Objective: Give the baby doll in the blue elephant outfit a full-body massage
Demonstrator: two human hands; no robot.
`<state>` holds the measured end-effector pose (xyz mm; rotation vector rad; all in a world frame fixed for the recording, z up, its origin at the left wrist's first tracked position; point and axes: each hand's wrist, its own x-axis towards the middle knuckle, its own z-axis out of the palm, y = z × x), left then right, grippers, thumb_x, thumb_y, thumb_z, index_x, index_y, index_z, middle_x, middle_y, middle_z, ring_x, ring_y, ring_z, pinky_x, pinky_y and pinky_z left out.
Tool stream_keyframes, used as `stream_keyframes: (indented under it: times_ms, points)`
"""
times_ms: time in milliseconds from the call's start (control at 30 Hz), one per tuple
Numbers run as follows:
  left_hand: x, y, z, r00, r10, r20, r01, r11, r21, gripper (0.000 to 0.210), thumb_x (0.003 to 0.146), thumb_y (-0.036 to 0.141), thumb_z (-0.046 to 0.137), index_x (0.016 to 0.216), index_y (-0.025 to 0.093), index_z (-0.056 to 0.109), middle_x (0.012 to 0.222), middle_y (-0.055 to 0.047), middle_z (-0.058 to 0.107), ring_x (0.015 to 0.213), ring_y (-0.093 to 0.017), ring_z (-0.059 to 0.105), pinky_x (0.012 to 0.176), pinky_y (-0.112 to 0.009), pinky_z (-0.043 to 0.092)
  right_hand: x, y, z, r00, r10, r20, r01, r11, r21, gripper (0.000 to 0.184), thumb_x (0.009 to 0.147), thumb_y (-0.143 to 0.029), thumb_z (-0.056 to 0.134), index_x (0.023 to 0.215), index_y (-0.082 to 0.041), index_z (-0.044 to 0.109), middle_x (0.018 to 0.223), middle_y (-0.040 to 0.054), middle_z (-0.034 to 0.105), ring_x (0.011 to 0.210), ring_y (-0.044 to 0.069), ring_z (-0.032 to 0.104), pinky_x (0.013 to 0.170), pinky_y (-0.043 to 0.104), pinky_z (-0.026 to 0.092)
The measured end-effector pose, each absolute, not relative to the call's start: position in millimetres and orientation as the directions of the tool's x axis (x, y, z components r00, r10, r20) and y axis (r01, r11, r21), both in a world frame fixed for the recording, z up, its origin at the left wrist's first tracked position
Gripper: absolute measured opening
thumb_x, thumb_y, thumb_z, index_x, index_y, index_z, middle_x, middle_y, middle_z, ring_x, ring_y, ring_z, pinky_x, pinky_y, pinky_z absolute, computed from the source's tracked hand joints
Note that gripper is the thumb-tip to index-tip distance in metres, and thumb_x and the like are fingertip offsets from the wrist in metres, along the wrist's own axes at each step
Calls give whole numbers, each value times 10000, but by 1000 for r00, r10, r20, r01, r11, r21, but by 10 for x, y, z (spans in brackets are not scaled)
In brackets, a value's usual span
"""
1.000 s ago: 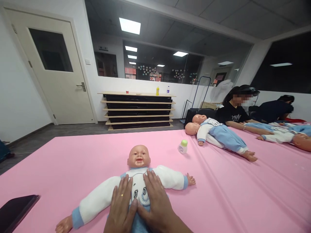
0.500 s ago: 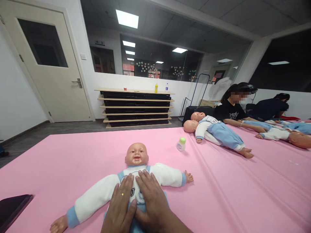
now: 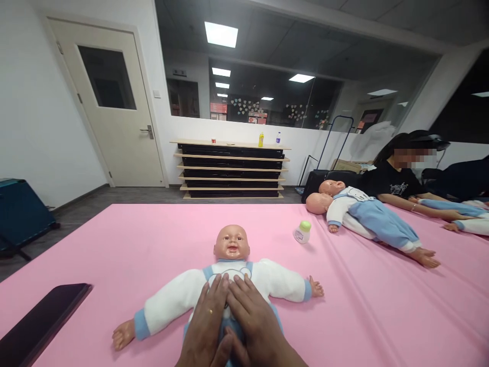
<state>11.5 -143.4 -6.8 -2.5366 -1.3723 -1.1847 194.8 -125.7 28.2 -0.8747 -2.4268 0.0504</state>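
Note:
A baby doll [image 3: 231, 243] in a white and blue outfit lies face up on the pink table cover [image 3: 153, 229], its arms spread wide. My left hand [image 3: 208, 321], with a ring on one finger, rests flat on the doll's chest, fingers stretched toward its head. Beside it, my right hand [image 3: 254, 318] lies flat on the other side of the chest. The two hands nearly meet and cover most of the printed front. Past the doll's outstretched arm stands a small white bottle [image 3: 302, 232] with a green cap.
A dark phone-like slab [image 3: 46, 321] lies at the left. More dolls [image 3: 382, 216] lie at the right, where a person [image 3: 397, 173] in a black top reaches over another doll. Behind the table are stacked boards [image 3: 231, 168], a hand trolley [image 3: 332, 142] and a door [image 3: 109, 102].
The view has swung left, so the scene sits further right and more of the dark slab shows. My hands have slid slightly down the doll's chest and closer together.

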Motion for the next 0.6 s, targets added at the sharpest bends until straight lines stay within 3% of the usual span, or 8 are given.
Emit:
stream_keyframes:
  times_ms: [133,300,500,600]
  points:
    - [139,-1401,-60,312,748,586,752,-571,329,668,1006,361,345,1589,267,32,1582,-71,346,1466,-237,305,1212,-456,254,1921,-1231,304,-579,711,399,648,698,-305,744,862,-306,528,1550,-159,287,1572,93,321,1469,305,287,1201,535,285]
    - [192,-1343,-189,208,794,571,813,-465,351,684,1003,243,384,1587,287,31,1578,-54,357,1473,-189,290,1227,-444,228,1875,-1218,89,-403,807,432,750,561,-350,727,872,-321,546,1545,-184,307,1574,105,315,1467,325,286,1167,564,331]
    - [177,-1320,-339,95,791,605,856,-375,356,688,998,260,386,1591,259,36,1620,-111,239,1496,-254,220,1214,-519,220,1878,-1178,-121,-276,727,629,795,540,-276,841,906,-397,548,1583,-122,131,1557,184,325,1430,382,341,1094,591,420]
    - [134,-1350,-296,157,725,670,830,-465,308,664,1007,371,330,1594,227,53,1621,-127,233,1497,-291,205,1204,-540,225,1938,-1182,-68,-363,632,684,732,648,-210,836,892,-426,555,1574,-111,187,1546,184,346,1426,406,334,1091,609,409]
